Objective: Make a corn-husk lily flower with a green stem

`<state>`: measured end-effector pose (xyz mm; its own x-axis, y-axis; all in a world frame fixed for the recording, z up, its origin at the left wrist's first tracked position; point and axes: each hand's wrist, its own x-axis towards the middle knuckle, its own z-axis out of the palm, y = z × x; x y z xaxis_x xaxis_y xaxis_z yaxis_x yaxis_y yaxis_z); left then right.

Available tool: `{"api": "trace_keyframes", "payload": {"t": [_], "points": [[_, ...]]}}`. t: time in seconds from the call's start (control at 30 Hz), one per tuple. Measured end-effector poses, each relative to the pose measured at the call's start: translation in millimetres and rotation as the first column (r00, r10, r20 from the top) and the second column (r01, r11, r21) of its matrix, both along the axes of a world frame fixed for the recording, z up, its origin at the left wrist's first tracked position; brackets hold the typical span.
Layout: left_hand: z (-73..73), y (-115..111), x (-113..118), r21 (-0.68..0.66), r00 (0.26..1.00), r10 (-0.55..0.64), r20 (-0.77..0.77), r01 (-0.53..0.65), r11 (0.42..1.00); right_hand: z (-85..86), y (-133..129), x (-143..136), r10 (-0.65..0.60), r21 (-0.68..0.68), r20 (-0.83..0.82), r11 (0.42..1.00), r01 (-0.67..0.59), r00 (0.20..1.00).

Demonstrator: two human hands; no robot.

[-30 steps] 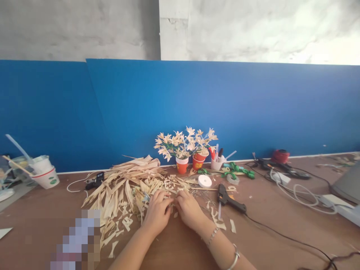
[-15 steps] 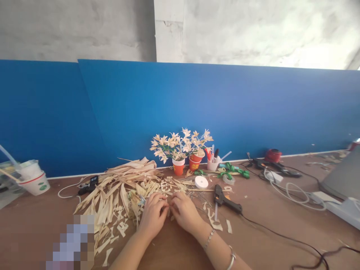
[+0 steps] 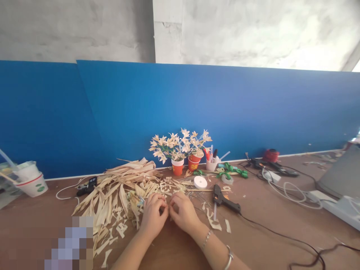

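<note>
My left hand (image 3: 154, 214) and my right hand (image 3: 182, 210) meet fingertip to fingertip, low over the brown table (image 3: 264, 232). Both are closed in a pinch; whatever they hold is hidden or too small to make out. Dry husk strips (image 3: 120, 195) lie heaped beside and beyond my left hand, with cut scraps (image 3: 122, 228) around them. To the right of my right hand lies a black glue gun (image 3: 226, 200) with a clear stick in it. A white tape roll (image 3: 200, 182) rests beyond my fingers.
Paper cups (image 3: 177, 167) hold pale handmade flowers (image 3: 180, 144) before the blue partition (image 3: 197, 97). A white cup (image 3: 211, 164) holds pens. Green tape pieces (image 3: 239, 170), a black cord (image 3: 281, 236) and a white power strip (image 3: 334, 208) lie rightward. Another white cup (image 3: 32, 183) stands far left.
The view has shifted slightly to the right. My hands stay together, with only a small change in how the fingers are bent.
</note>
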<state>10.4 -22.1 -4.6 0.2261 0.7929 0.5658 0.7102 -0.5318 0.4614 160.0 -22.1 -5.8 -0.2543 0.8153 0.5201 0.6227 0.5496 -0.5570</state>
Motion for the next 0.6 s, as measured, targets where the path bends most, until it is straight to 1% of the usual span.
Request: {"api": "trace_keyframes", "payload": {"t": [0.17, 0.27, 0.33, 0.37, 0.4, 0.47, 0.53, 0.6], "points": [[-0.8, -3, 6, 0.019, 0.998, 0.067, 0.021, -0.067, 0.998, -0.9, -2, -8, -0.144, -0.013, 0.039, 0.989, 0.144, 0.989], [-1.2, -2, 5, 0.026, 0.991, 0.121, 0.049, -0.122, 0.992, -0.9, 2, -5, -0.255, 0.028, 0.044, 0.967, 0.253, 0.966], [-1.7, 0, 3, 0.02, 0.987, 0.143, 0.073, -0.145, 0.989, 0.0, 4, 1, -0.295, 0.05, 0.015, 0.955, 0.293, 0.956], [-2.1, 0, 2, 0.013, 0.986, 0.147, 0.082, -0.148, 0.989, 0.6, 5, 4, -0.279, 0.052, -0.009, 0.959, 0.279, 0.96], [-2.4, 1, 1, 0.005, 0.986, 0.143, 0.087, -0.144, 0.99, 1.2, 6, 6, -0.237, 0.05, -0.035, 0.97, 0.239, 0.971], [-3.1, 2, 0, -0.01, 0.988, 0.126, 0.086, -0.126, 0.992, 2.1, 5, 8, -0.119, 0.045, -0.079, 0.991, 0.123, 0.99], [-3.2, 2, 0, -0.017, 0.991, 0.111, 0.079, -0.11, 0.994, 2.2, 3, 6, -0.024, 0.046, -0.094, 0.999, 0.028, 0.995], [-2.7, 0, 1, -0.015, 0.993, 0.099, 0.07, -0.098, 0.995, 1.6, 2, 2, 0.013, 0.047, -0.091, 0.999, -0.008, 0.996]]}}
